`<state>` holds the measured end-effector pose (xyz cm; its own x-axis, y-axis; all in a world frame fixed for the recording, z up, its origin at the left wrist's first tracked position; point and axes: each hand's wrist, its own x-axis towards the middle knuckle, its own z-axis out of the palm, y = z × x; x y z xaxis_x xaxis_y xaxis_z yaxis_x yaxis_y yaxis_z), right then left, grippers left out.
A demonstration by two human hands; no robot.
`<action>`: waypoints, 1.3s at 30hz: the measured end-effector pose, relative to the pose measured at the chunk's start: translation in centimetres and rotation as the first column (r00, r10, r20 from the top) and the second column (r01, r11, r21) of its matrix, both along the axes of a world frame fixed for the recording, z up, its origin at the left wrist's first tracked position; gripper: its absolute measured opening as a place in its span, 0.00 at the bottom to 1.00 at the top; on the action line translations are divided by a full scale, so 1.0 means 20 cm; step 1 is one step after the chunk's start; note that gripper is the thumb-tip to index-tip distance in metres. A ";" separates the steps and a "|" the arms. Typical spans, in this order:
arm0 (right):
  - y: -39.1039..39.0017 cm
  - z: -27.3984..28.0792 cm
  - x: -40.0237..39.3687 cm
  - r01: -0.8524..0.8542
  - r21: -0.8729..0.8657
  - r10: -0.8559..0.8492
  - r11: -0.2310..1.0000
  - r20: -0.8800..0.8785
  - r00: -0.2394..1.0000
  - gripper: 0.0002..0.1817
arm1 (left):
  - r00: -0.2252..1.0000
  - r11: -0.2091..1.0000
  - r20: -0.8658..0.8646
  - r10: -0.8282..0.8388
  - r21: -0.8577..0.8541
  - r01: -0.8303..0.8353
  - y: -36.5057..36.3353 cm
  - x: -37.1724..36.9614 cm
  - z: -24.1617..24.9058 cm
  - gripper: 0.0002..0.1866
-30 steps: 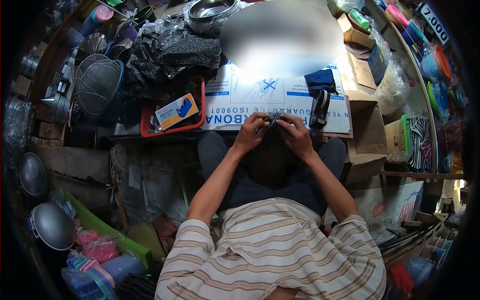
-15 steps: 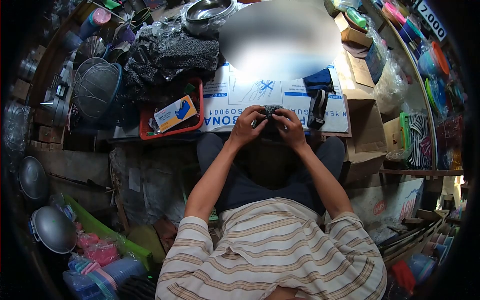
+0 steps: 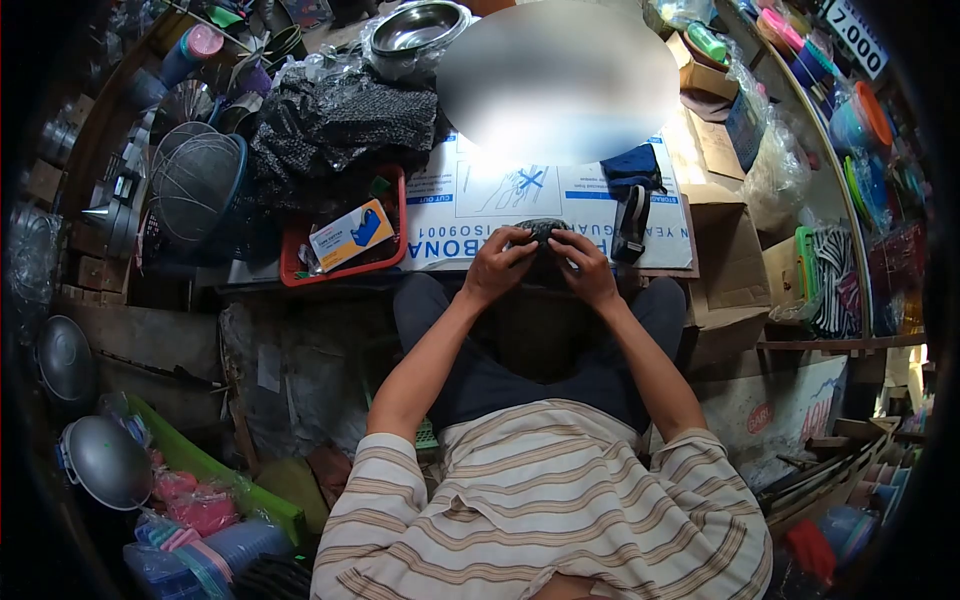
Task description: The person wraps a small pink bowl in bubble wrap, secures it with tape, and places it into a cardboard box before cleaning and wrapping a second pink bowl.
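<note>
A small dark, textured object (image 3: 541,232) is held between both hands at the table's near edge; what it is cannot be made out. My left hand (image 3: 497,266) has its fingers closed on the object's left side. From the right, my right hand (image 3: 583,268) pinches the same object. Beneath and beyond them lies a white printed sheet (image 3: 500,190) with blue lettering. To the right of the hands rests a black strap (image 3: 632,222), with a dark blue folded item (image 3: 632,168) behind it.
A red tray (image 3: 290,240) holding a yellow and white box (image 3: 352,237) sits left. Black bubble wrap (image 3: 330,130) and a metal bowl (image 3: 418,27) stand behind. An open cardboard box (image 3: 728,255) adjoins the table's right side. A blurred patch covers the far table.
The dark object has turned slightly in the fingers, showing more of a rounded top. Both hands have shifted a little and remain on it. The view has moved slightly.
</note>
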<state>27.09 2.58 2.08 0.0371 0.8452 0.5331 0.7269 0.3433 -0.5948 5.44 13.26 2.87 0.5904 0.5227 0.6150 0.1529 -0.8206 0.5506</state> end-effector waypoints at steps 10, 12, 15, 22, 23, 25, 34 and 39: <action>-0.03 0.06 -0.04 0.049 0.033 -0.047 0.998 -0.064 0.997 0.16 | 0.990 0.978 0.078 0.115 -0.184 -0.099 -0.05 0.04 -0.01 0.11; -0.03 0.05 -0.05 0.088 0.038 -0.082 0.995 -0.121 0.989 0.11 | 0.984 0.956 0.061 0.168 -0.255 -0.147 -0.05 0.06 -0.04 0.08; -0.02 0.03 -0.05 0.135 0.010 -0.131 0.991 -0.173 0.976 0.08 | 0.969 0.887 0.058 0.241 -0.418 -0.196 -0.04 0.09 -0.10 0.08; 0.00 0.01 -0.09 0.206 -0.075 -0.219 0.976 -0.271 0.937 0.09 | 0.950 0.783 0.212 0.229 -0.621 -0.050 -0.05 0.14 -0.14 0.17; -0.01 0.01 -0.09 0.202 -0.105 -0.224 0.974 -0.287 0.931 0.09 | 0.950 0.782 0.210 0.230 -0.621 -0.052 -0.06 0.14 -0.10 0.17; -0.02 0.01 -0.09 0.196 -0.136 -0.229 0.971 -0.305 0.924 0.10 | 0.966 0.868 0.151 0.210 -0.484 -0.113 -0.07 0.14 -0.10 0.17; -0.08 -0.03 0.00 0.180 -0.145 -0.226 0.973 -0.436 0.871 0.11 | 0.964 0.835 0.165 0.209 -0.542 -0.089 -0.10 0.22 -0.08 0.13; -0.14 -0.02 0.29 0.501 -0.252 -0.559 0.828 -0.455 0.693 0.10 | 0.964 0.863 0.131 0.230 -0.485 -0.140 -0.10 0.21 -0.07 0.12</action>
<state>32.93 -0.24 1.65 0.7254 0.6504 0.2251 0.3681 -0.0904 -0.9254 9.60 11.34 1.48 0.3575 0.8635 0.3558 0.1386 -0.4258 0.8941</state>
